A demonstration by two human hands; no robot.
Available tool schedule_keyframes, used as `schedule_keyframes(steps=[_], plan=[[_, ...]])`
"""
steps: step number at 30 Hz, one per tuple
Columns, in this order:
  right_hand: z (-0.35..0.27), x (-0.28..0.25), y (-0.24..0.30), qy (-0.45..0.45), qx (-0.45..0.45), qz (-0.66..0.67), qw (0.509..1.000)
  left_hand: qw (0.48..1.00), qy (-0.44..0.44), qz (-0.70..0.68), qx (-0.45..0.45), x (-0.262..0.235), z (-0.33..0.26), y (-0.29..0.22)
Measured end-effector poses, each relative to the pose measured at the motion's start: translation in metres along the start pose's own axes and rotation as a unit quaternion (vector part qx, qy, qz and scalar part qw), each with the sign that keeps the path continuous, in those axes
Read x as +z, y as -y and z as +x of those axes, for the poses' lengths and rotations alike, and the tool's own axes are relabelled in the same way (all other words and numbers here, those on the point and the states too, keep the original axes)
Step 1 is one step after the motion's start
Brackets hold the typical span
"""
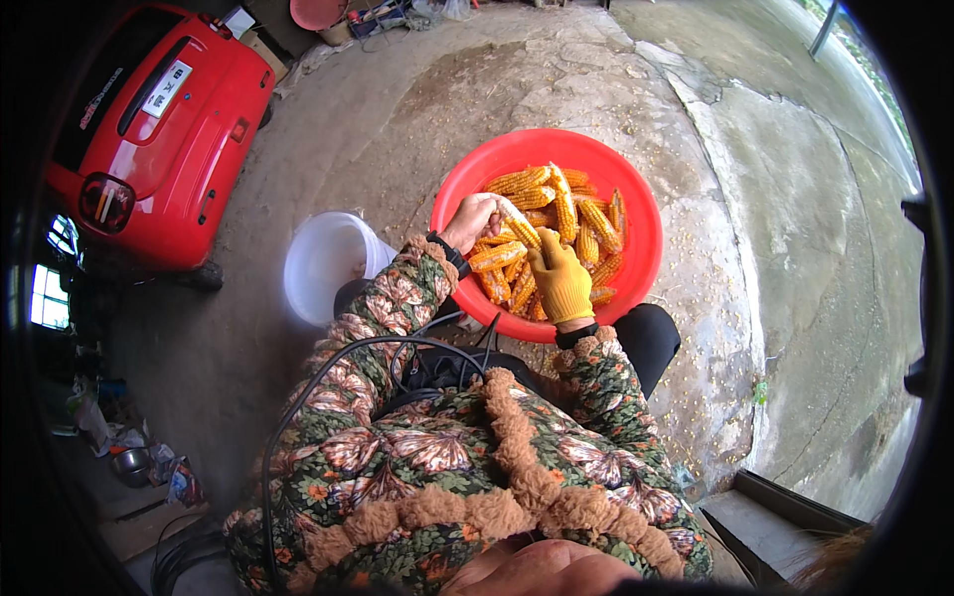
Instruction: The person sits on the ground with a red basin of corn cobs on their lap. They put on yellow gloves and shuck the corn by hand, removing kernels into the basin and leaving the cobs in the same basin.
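A wide red basin (646,233) stands on the floor in front of me, with several dried yellow corn cobs (564,204) heaped in it. Over the near left part of the heap, my bare left hand (471,223) is closed round the upper end of one ear of corn (519,224), which slants down to the right. At that ear's lower end is my right hand (560,282), in a yellow knitted glove, its fingers curled and pressed against the kernels. The glove hides part of the right fingertips.
Left of the basin stands a white plastic bucket (333,260). Black cables (397,343) run across my lap and left sleeve. Loose kernels are scattered over the concrete floor (696,298). A red car (174,129) is parked at the far left; a metal bowl (131,465) lies among clutter lower left.
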State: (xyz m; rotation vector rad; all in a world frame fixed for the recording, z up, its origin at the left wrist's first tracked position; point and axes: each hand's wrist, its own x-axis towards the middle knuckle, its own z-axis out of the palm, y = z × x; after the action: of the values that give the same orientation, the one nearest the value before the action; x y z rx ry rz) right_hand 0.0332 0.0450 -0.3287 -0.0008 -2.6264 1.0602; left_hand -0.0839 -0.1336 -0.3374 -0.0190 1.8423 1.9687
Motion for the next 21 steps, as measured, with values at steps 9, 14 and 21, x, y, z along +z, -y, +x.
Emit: schedule_keyframes(steps=[9,14,21], plan=[[-0.003,0.011,-0.009,-0.058,0.0,0.055,0.997,0.99,-0.086,0.03,0.103,0.032,0.018,0.054],[-0.006,-0.002,0.014,0.026,0.06,0.12,0.991,0.97,-0.122,0.133,0.162,0.028,0.026,0.069],[-0.011,-0.003,0.021,0.062,0.057,0.117,0.99,0.958,-0.118,0.148,0.216,0.022,0.023,0.076]])
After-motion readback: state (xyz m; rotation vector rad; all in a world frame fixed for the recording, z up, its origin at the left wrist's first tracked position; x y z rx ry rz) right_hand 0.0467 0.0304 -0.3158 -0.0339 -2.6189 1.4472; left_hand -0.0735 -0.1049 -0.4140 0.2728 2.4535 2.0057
